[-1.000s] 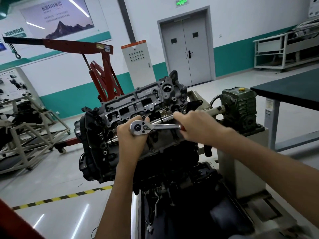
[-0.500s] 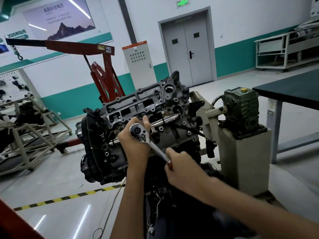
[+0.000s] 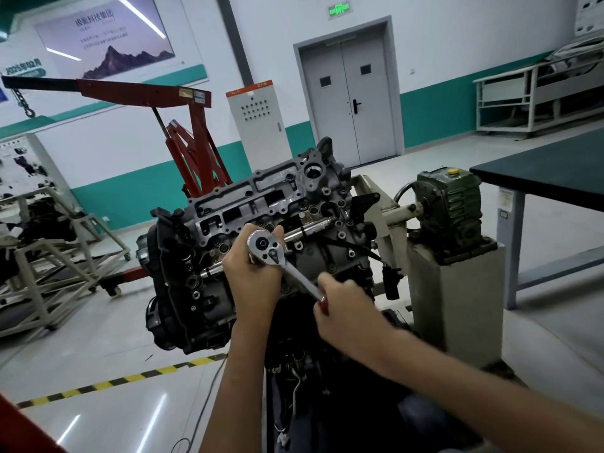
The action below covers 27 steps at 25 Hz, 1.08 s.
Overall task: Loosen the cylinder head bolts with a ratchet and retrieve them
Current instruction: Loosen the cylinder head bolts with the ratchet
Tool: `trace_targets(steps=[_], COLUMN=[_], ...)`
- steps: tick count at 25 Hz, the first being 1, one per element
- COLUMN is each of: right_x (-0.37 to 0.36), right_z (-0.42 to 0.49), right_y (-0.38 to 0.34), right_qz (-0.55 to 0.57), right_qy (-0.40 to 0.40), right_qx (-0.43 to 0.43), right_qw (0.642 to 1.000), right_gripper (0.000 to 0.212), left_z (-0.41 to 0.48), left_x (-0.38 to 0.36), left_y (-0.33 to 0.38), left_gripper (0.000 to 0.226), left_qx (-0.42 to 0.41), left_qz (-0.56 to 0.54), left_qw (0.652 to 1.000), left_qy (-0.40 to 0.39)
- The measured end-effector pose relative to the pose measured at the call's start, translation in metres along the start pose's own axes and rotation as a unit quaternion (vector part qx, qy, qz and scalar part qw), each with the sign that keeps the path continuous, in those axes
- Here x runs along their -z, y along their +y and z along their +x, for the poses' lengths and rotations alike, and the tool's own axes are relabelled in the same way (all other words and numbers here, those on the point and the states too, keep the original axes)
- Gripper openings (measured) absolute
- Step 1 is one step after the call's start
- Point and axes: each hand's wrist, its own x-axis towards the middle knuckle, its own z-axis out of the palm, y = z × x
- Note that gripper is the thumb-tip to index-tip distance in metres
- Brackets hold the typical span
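Fingers (image 3: 277, 231) of the left hand (image 3: 255, 282) curl round the ratchet (image 3: 295, 273) head against the cylinder head (image 3: 248, 204); the right hand (image 3: 346, 312) clenches the handle, whose red grip is mostly hidden in the fist. Socket and bolt beneath cannot be made out.

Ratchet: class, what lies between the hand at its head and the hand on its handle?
Head view: only the ratchet itself, its bare chrome shaft, runs from the left hand to the right hand, over the engine.
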Motion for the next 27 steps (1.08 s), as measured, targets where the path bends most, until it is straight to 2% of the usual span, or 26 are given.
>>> trace_targets(steps=[2, 3, 6, 8, 10, 12, 15, 17, 18, 20, 22, 25, 27], right_x=[-0.015, -0.013, 0.026, 0.061, 0.076, 0.063, 0.013, -0.010, -0.015, -0.006, 0.020, 0.066, 0.079], right_z=[-0.009, -0.008, 0.020, 0.048, 0.061, 0.050, 0.009, -0.009, -0.011, -0.004, 0.014, 0.053, 0.067], right_y=[-0.007, -0.006, 0.013, 0.021, 0.019, 0.016, 0.001, -0.012, -0.015, -0.012, -0.001, 0.012, 0.011], right_qz=[0.062, 0.052, -0.079, -0.199, -0.252, -0.210, -0.057, 0.051, 0.066, 0.009, -0.091, -0.231, -0.275], right_qy=[-0.006, -0.012, -0.025, -0.020, -0.003, -0.007, -0.012, -0.026, -0.029, -0.035, -0.035, -0.011, 0.022], right_qx=[-0.021, -0.003, 0.088, 0.137, 0.166, 0.150, 0.046, -0.019, -0.025, 0.016, 0.092, 0.172, 0.199], right_qw=[0.998, 0.999, 0.993, 0.970, 0.953, 0.966, 0.997, 0.998, 0.997, 0.999, 0.991, 0.957, 0.940], right_gripper=[0.025, 0.026, 0.019, 0.016, 0.013, 0.013, 0.017, 0.015, 0.015, 0.018, 0.017, 0.017, 0.019], left_z=[0.003, 0.005, 0.011, 0.013, 0.013, 0.009, -0.003, -0.003, -0.002, 0.001, 0.005, 0.011, 0.013], left_x=[-0.003, -0.002, 0.007, 0.012, 0.016, 0.017, 0.008, -0.002, -0.004, -0.002, 0.007, 0.018, 0.021], left_y=[-0.002, -0.003, -0.004, -0.006, -0.007, -0.005, 0.002, 0.005, 0.005, 0.002, -0.002, -0.005, -0.005], left_gripper=[0.040, 0.041, 0.045, 0.048, 0.049, 0.047, 0.044, 0.042, 0.043, 0.045, 0.046, 0.047, 0.049], left_qx=[0.029, 0.042, 0.028, 0.000, -0.001, 0.021, 0.015, 0.025, 0.032, 0.048, 0.065, 0.039, 0.023], left_qz=[-0.011, -0.022, -0.010, 0.008, 0.013, 0.014, 0.012, 0.001, -0.006, -0.027, -0.038, -0.013, 0.000], left_qw=[0.999, 0.999, 0.998, 0.995, 0.995, 0.998, 1.000, 0.999, 0.999, 0.998, 0.997, 0.997, 0.996], left_qy=[-0.006, -0.010, -0.051, -0.095, -0.100, -0.062, 0.002, 0.029, 0.038, 0.041, 0.020, -0.061, -0.090])
